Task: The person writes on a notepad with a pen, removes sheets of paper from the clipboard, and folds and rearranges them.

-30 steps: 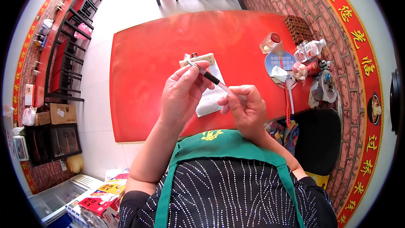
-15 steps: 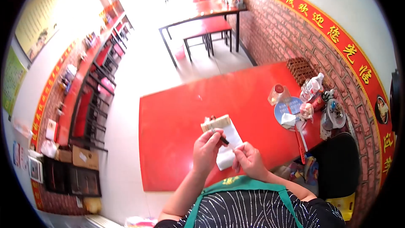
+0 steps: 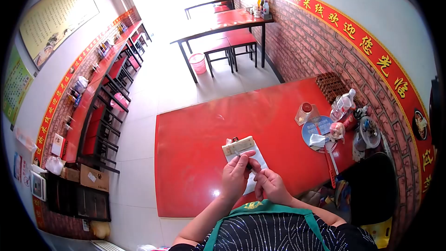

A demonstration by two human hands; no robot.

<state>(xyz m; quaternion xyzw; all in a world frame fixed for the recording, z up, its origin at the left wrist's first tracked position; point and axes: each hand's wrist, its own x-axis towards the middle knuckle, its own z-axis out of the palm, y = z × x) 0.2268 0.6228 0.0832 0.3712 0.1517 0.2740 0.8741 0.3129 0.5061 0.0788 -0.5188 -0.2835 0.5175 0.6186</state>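
Observation:
My left hand (image 3: 233, 176) is closed around a slim pen (image 3: 251, 166), whose dark part shows below its fingers. The fingertips of my right hand (image 3: 272, 186) pinch the pen's lower end, close against my left hand. Under both hands, a pad of white paper (image 3: 260, 158) with a tan top strip (image 3: 239, 146) lies on the red table (image 3: 195, 158). A dark reddish clip (image 3: 234, 140) sits at the pad's upper edge. My fingers hide part of the pen and of the paper.
To the right stand a red-lidded jar (image 3: 305, 113), a round blue fan (image 3: 310, 132) with a red handle, a clear plastic bottle (image 3: 342, 104), a plastic tub (image 3: 369, 132) and a woven brown basket (image 3: 331, 87). A black chair (image 3: 374, 186) is at the right edge.
My view has shifted slightly and become sharper. My left fingers have extended further over the pen, covering more of it. Both hands stay close together above the pad.

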